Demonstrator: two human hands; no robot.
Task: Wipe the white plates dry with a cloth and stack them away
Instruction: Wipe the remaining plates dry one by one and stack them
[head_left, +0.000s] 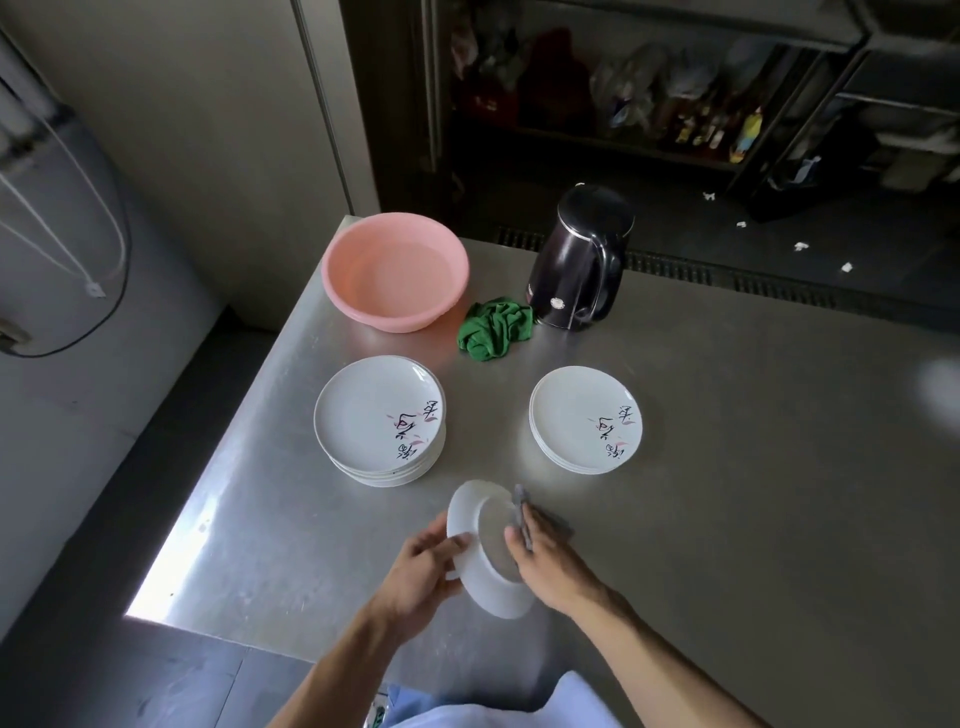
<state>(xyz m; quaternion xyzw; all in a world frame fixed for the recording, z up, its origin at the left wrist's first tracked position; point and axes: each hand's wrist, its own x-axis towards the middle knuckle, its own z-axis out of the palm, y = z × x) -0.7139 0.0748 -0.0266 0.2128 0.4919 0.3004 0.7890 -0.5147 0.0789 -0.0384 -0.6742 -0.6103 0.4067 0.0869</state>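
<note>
A white plate (480, 525) is held tilted on edge above the steel table (727, 467), its underside facing me. My left hand (423, 577) grips its left rim. My right hand (545, 561) holds a grey cloth (524, 519) against the plate's right side, thumb on the underside. A taller stack of white plates with printed lettering (379, 421) stands at the left. At the right sits a lower stack of the same plates (584, 418).
A pink basin (395, 270) stands at the table's far left corner. A crumpled green cloth (496, 327) lies beside a black electric kettle (582, 260). The table's left edge drops to the floor. Dark shelving stands behind.
</note>
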